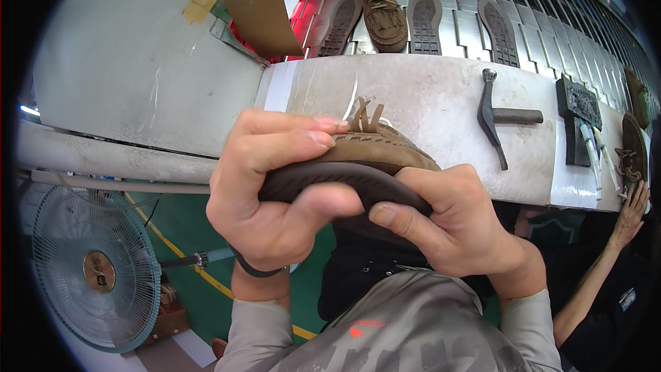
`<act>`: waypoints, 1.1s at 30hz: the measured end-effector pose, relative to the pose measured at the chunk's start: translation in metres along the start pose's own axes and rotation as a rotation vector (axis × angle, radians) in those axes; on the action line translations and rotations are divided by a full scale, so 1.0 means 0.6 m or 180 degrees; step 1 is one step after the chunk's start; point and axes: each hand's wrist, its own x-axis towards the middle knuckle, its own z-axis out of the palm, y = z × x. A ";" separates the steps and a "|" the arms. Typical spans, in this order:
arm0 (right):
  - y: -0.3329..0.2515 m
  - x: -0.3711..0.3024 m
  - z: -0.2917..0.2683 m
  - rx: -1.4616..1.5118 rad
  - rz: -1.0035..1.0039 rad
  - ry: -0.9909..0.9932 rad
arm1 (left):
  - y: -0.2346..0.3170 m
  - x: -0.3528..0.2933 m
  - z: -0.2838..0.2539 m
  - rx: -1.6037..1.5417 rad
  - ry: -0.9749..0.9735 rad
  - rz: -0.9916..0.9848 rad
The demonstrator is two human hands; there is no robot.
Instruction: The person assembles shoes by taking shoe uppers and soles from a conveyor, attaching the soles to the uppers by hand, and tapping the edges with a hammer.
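Note:
Between both hands is a brown moccasin-style shoe (375,151) with a stitched upper, tassel-like laces and a dark brown sole (317,175). It is tilted so the sole's edge turns toward me. My left hand (275,186) grips one end, fingers over the upper and thumb pressed on the sole. At the other end my right hand (447,220) is closed round the shoe, its thumb on the sole. A white string (352,100) shows behind the upper. The shoe's far side is hidden.
Beyond the pale worktable (427,89) runs a metal roller conveyor (447,27) with several soles and a laced shoe (384,21). A hammer (490,114), a black block (577,100) and brushes lie right. A fan (96,269) stands left. A co-worker's hand (630,213) touches another shoe.

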 end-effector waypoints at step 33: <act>0.021 -0.080 -0.151 -0.2481 0.0971 0.0240 | -0.208 0.087 0.210 0.1215 -0.3052 -0.1094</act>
